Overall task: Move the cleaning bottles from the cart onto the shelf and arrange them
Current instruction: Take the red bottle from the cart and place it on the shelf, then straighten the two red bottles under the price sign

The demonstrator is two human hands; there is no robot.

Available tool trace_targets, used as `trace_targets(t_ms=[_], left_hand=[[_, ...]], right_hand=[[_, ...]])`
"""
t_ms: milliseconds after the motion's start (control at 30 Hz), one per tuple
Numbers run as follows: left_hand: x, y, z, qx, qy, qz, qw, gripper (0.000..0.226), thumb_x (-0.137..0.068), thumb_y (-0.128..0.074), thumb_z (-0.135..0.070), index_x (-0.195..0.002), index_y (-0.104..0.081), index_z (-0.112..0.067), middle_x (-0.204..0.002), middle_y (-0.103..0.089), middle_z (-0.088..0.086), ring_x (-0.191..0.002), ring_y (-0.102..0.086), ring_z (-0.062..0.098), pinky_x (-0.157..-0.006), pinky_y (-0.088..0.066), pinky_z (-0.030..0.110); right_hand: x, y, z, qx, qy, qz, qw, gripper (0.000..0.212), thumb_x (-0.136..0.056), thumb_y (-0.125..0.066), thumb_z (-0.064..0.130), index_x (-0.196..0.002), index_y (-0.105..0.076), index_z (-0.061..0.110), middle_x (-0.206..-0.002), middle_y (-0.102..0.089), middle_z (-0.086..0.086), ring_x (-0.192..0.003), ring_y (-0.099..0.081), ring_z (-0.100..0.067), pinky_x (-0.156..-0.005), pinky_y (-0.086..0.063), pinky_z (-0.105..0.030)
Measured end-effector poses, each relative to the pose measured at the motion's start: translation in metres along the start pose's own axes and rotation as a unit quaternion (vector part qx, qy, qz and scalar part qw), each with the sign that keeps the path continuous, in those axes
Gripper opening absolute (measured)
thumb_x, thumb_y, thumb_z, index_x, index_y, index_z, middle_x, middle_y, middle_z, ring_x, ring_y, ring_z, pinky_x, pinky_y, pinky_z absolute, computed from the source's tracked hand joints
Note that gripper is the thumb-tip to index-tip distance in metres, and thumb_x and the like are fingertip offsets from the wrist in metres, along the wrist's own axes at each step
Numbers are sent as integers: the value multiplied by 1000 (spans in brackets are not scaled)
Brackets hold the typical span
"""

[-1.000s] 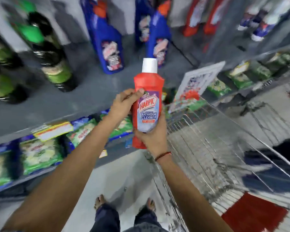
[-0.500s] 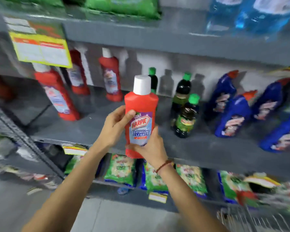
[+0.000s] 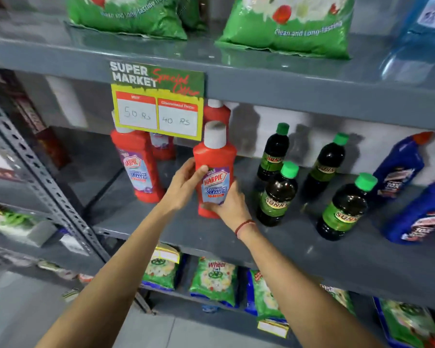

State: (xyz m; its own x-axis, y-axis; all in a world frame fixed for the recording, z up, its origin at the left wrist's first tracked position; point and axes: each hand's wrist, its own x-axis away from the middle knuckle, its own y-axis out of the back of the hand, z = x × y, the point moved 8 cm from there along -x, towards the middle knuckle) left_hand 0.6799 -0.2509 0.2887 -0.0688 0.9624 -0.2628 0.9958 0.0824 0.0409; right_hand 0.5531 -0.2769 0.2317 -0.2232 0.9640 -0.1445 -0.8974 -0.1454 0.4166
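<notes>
I hold a red Harpic bathroom cleaner bottle [image 3: 215, 169] with a white cap upright over the grey middle shelf [image 3: 176, 229], its base at or just above the shelf surface. My left hand [image 3: 183, 184] grips its left side, thumb on the label. My right hand [image 3: 230, 205] wraps the lower right side, a red thread on the wrist. Another red Harpic bottle [image 3: 138, 167] stands just to the left. Two more red bottles stand behind, partly hidden by a price card [image 3: 157, 101]. The cart is out of view.
Several dark bottles with green caps [image 3: 278, 194] stand right of my hands, blue bottles [image 3: 399, 167] beyond them. Green detergent bags lie on the upper shelf [image 3: 286, 28] and the lower shelf [image 3: 214, 280]. A perforated metal upright [image 3: 43, 187] borders the left.
My view swung from the cart up to the shelf. Both hands carried the red bottle forward and down onto the middle shelf, beside the other red bottles.
</notes>
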Motion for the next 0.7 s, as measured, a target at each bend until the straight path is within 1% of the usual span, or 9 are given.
trace_targets(t_ms=[67,167,233,300,400,500,600,667,700], left_hand=[[-7,0,8,-4,12,7,1000,26,-87,-51,-34,-112,-54,-25,-108,-65,-5,-98,-63,8,-87,-49,28],[-10,-5,12,-13,15,29,999,24,-90,-51,-31,-113,-53,-23,-108,-66,-4,-97,-65,4,-83,-51,23],[-6,-8,12,-10,11,36,999,22,-91,-51,-29,-112,-53,-22,-107,-66,-3,-96,-65,0,-79,-52,17],[0,-5,10,-6,-3,27,1000,21,-94,-48,-21,-114,-52,-19,-109,-64,-2,-96,-63,-2,-79,-50,15],[20,23,28,-6,17,-73,997,20,-94,-49,-21,-113,-55,-22,-112,-66,7,-98,-64,7,-84,-50,25],[63,76,59,-78,37,-260,962,17,-88,-61,-26,-104,-59,-26,-104,-66,6,-95,-64,18,-90,-51,44],[86,116,77,-238,66,-329,911,65,-72,-77,-32,-127,-44,-21,-126,-49,9,-119,-47,22,-102,-39,36],[80,130,91,-304,124,-297,896,102,-59,-85,-37,-141,-27,-16,-139,-38,16,-128,-39,26,-104,-35,38],[75,134,96,-323,146,-278,893,111,-55,-86,-39,-143,-23,-15,-141,-38,16,-129,-40,30,-105,-37,42]], right_hand=[[-5,0,-4,0,-2,-14,1000,80,-52,-90,31,-114,-42,15,-105,-62,-1,-93,-57,-13,-73,-42,-12],[-5,2,-10,-24,-1,-36,999,73,-51,-91,23,-105,-41,22,-93,-57,13,-78,-56,2,-56,-35,7],[-3,1,-17,-47,-4,-37,998,71,-52,-91,19,-104,-43,23,-92,-59,14,-76,-58,8,-54,-38,6],[-2,0,-21,-36,-8,-31,999,72,-52,-90,26,-108,-46,22,-99,-62,9,-84,-60,-1,-61,-40,5],[-2,2,-32,-19,-9,-9,1000,68,-52,-88,35,-105,-47,28,-101,-62,11,-90,-60,-4,-74,-45,-3],[2,0,-56,-3,-16,28,999,61,-59,-86,22,-102,-46,35,-100,-62,18,-93,-62,4,-87,-55,-24],[5,-2,-67,-4,-13,26,1000,61,-61,-85,18,-102,-46,40,-101,-62,22,-94,-61,11,-88,-53,-19],[4,-7,-66,-7,-16,14,1000,59,-60,-86,22,-105,-49,34,-104,-64,14,-98,-62,-1,-85,-50,-15],[3,-9,-65,-11,-17,8,1000,61,-59,-86,24,-109,-51,31,-105,-63,11,-98,-61,-5,-82,-47,-9]])
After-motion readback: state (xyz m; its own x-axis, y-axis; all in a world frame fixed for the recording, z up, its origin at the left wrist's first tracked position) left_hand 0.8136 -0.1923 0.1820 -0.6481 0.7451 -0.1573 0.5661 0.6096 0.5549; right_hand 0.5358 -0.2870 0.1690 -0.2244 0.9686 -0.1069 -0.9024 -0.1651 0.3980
